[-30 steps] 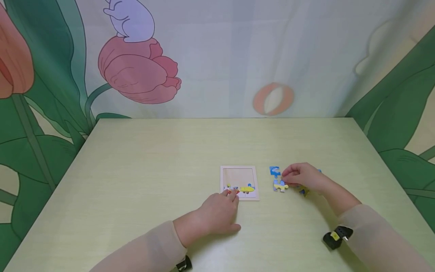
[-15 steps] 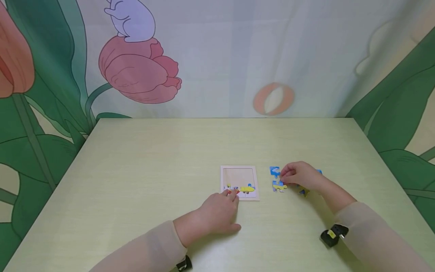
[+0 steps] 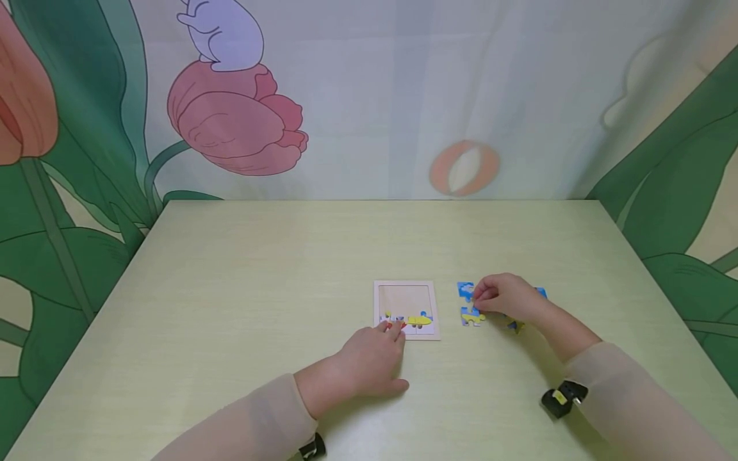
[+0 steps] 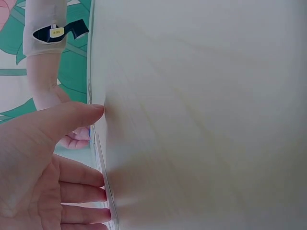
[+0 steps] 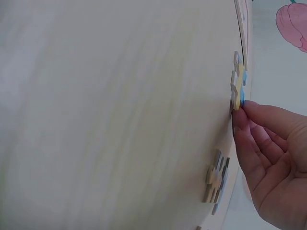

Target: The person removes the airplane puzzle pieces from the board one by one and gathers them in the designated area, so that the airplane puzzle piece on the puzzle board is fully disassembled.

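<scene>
A small puzzle board with a pale pink frame (image 3: 403,283) lies on the table, its lower part filled with pieces showing a yellow vehicle. My left hand (image 3: 373,362) rests its fingertips on the board's lower left, fingers extended and thumb apart on the table. To the right, my right hand (image 3: 512,298) pinches a yellow-and-blue puzzle piece (image 5: 239,91) between thumb and finger, as the right wrist view shows. Just above that piece lies a blue puzzle piece (image 3: 465,290). The fingers hide part of the held piece in the head view.
More puzzle pieces (image 3: 515,325) lie under and behind the right hand, partly hidden, with a blue one (image 3: 541,292) beyond the wrist. Each sleeve bears a black camera (image 3: 564,399). A printed curtain (image 3: 357,96) hangs behind the table (image 3: 242,275).
The right hand has slid slightly left, and the yellow-and-blue puzzle piece has moved left with it, beneath the blue piece. The left hand and the board have stayed still.
</scene>
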`<state>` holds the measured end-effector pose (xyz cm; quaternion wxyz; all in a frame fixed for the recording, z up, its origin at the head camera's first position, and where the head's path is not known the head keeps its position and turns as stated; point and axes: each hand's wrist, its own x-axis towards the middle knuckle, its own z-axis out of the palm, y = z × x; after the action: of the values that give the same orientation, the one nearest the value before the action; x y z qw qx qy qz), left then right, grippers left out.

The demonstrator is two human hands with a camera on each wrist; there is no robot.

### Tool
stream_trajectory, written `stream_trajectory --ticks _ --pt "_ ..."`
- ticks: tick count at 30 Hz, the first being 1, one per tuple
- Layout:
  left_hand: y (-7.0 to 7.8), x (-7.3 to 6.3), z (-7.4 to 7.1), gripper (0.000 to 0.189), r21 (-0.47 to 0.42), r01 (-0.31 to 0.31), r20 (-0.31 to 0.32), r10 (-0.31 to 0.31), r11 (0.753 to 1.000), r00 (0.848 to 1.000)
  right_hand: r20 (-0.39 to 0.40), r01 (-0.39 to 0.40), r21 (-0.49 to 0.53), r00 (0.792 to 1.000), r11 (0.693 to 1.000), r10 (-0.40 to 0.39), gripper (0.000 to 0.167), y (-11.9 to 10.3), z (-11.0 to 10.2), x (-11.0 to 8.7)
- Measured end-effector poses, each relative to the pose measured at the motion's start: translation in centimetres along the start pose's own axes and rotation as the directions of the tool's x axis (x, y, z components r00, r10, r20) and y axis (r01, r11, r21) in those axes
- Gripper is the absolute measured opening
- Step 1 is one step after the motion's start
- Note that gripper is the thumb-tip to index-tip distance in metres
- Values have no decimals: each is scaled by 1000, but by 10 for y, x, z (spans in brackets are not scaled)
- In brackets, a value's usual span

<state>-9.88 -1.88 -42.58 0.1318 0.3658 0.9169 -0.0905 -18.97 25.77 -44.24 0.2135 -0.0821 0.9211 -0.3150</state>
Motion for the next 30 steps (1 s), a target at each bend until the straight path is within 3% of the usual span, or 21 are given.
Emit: stream_trajectory --ticks 30 --pt "0 0 2 76 -18 7 -2 -7 1000 1000 -43 27 -96 999 995 -31 13 -6 3 -3"
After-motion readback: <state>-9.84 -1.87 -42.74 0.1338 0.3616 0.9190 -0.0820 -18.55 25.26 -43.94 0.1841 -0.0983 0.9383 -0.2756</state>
